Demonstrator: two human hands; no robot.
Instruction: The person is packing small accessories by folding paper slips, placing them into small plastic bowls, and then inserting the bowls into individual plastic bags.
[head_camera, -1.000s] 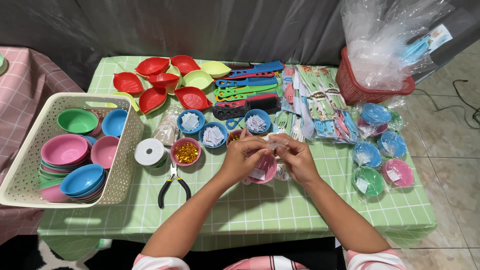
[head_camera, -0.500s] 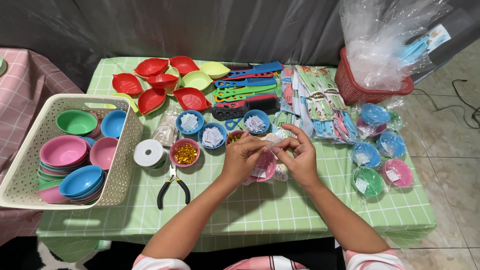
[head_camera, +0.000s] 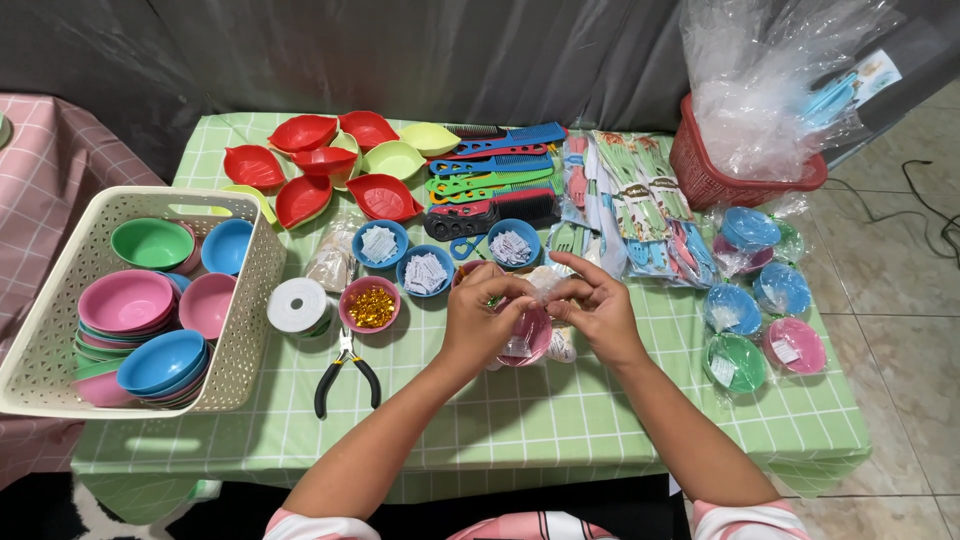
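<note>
Both hands meet over the middle of the green checked table (head_camera: 560, 420). My left hand (head_camera: 482, 322) and my right hand (head_camera: 597, 312) pinch the top of a clear plastic bag (head_camera: 543, 286) between them. Inside the bag sits a pink bowl (head_camera: 528, 336) with a small white slip in it. The bowl hangs just above the tablecloth. Right behind the hands stand three small blue bowls of white paper slips (head_camera: 426, 271) and a pink bowl of gold sequins (head_camera: 370, 305).
A cream basket (head_camera: 246, 330) of stacked coloured bowls stands left. Pliers (head_camera: 345, 372) and a white ribbon spool (head_camera: 297, 305) lie near it. Red and yellow leaf dishes (head_camera: 340, 165), combs (head_camera: 495, 175), packed cutlery (head_camera: 650, 205), bagged bowls (head_camera: 760, 320) and a red basket (head_camera: 720, 180) fill the back and right.
The hands stay at the same spot over the bagged pink bowl. The fingers have shifted slightly on the bag's top, and the right fingers are spread a little more.
</note>
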